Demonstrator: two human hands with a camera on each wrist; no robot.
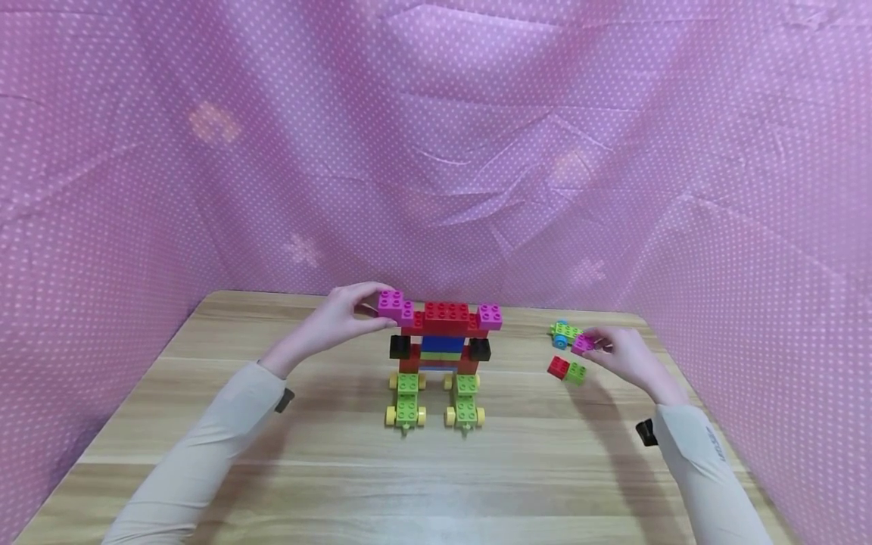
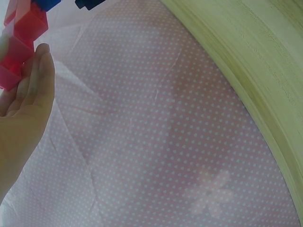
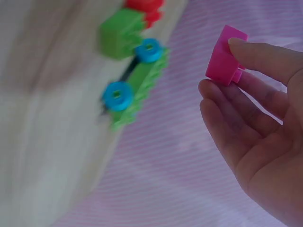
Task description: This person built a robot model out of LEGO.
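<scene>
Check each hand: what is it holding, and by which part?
The left hand grips the pink end brick at the top of the block figure. The right hand pinches a small pink brick by its sides, thumb against fingers.

The desk (image 1: 341,454) is matt, grained wood; the bricks (image 1: 446,316) glossy smooth plastic; the dotted backdrop (image 1: 436,151) creased pink cloth.

A makeshift recording booth, not a lived-in room. Pink dotted cloth (image 1: 436,151) hangs behind and on both sides of a bare wooden table (image 1: 422,484).
</scene>
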